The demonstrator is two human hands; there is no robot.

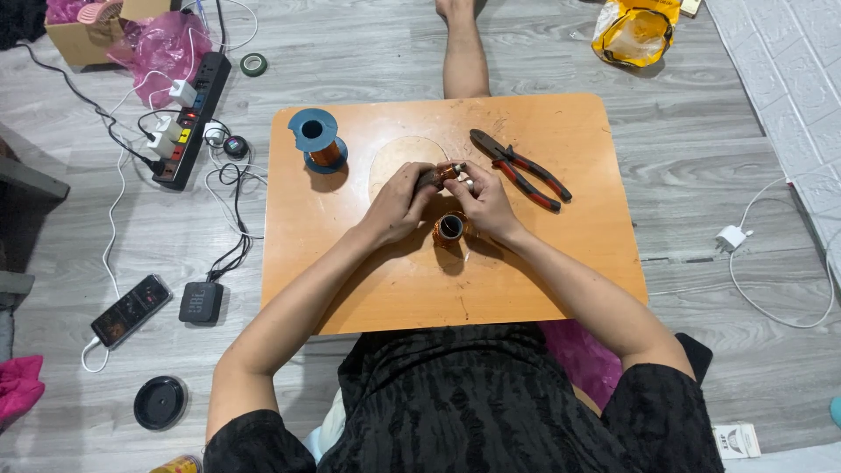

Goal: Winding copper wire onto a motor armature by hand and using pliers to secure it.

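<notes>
Nearest me, a small roll of copper-coloured tape (pixel 449 229) stands on the orange counter (pixel 394 289), just below my hands. Above it, at the counter's middle, my left hand (pixel 399 203) and right hand (pixel 484 201) meet, fingers pinching a small copper-wound coil (pixel 448 172) between them. Red-handled pliers (pixel 519 168) lie toward the far right edge; a blue spool of copper wire (pixel 318 140) stands near the far left corner.

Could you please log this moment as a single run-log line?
left hand: holds small coil | right hand: fingers on coil | tape roll: under hands | pliers: right, untouched | wire spool: left | table
</notes>
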